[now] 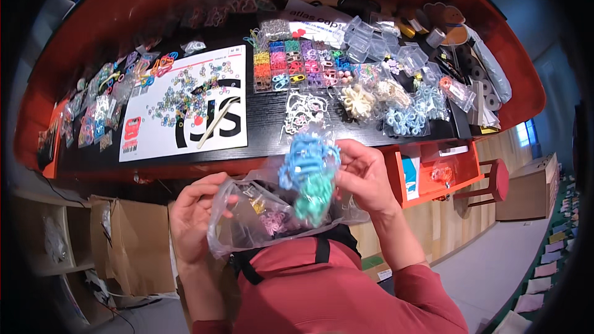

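My right hand (365, 176) pinches a clear packet (310, 167) of bunched, looped pieces, light blue in its upper part and mint green below. The packet is held up in front of me, over a larger see-through plastic bag (238, 235). My left hand (197, 213) grips that bag at its left edge, with fingertips showing through the film. Inside the bag lie a pink bunch (272, 221) and a small yellow one (255, 203). What else the bag contains is partly hidden by the raised packet.
On the black table (266, 124), a white board (142, 111) bears scattered small rings and a pale stick (213, 125). Beyond my hands lie a compartment box (291, 65) of coloured clips, a bag of white pieces (306, 113) and cream bunches (359, 102). An orange drawer (442, 176) stands pulled out at right.
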`<state>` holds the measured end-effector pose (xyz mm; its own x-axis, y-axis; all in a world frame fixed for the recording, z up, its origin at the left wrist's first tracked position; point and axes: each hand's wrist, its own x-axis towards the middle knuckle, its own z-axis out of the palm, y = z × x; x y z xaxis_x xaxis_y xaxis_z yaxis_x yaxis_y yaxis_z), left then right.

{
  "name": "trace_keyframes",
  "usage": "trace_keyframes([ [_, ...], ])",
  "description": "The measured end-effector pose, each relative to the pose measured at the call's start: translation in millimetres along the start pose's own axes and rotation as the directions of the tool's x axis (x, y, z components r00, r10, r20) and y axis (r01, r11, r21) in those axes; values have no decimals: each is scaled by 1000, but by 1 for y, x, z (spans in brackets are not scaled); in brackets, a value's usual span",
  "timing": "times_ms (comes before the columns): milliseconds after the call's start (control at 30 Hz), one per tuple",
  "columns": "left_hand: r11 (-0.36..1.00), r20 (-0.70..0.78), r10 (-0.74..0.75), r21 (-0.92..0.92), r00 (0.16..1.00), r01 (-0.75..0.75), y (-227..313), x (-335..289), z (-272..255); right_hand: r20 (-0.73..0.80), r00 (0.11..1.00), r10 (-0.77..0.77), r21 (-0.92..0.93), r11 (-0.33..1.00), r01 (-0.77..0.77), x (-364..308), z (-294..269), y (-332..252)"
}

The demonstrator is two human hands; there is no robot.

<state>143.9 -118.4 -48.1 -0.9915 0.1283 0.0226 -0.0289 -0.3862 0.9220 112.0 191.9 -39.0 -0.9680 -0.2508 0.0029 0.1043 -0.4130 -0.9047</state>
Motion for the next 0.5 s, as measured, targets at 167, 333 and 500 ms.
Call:
trace_keyframes([
  [167, 942, -164, 279, 239, 946, -236, 15, 15, 4, -162, 985, 59, 83, 995, -46, 28, 9, 6],
  [333, 973, -28, 176, 155, 984, -170, 11, 54, 55, -161, 986, -37, 16, 999, 40, 38, 32, 23],
  [500, 945, -11, 172, 285, 985, -162, -8, 90, 69, -50, 997, -56, 13, 998, 56, 46, 33, 28],
])
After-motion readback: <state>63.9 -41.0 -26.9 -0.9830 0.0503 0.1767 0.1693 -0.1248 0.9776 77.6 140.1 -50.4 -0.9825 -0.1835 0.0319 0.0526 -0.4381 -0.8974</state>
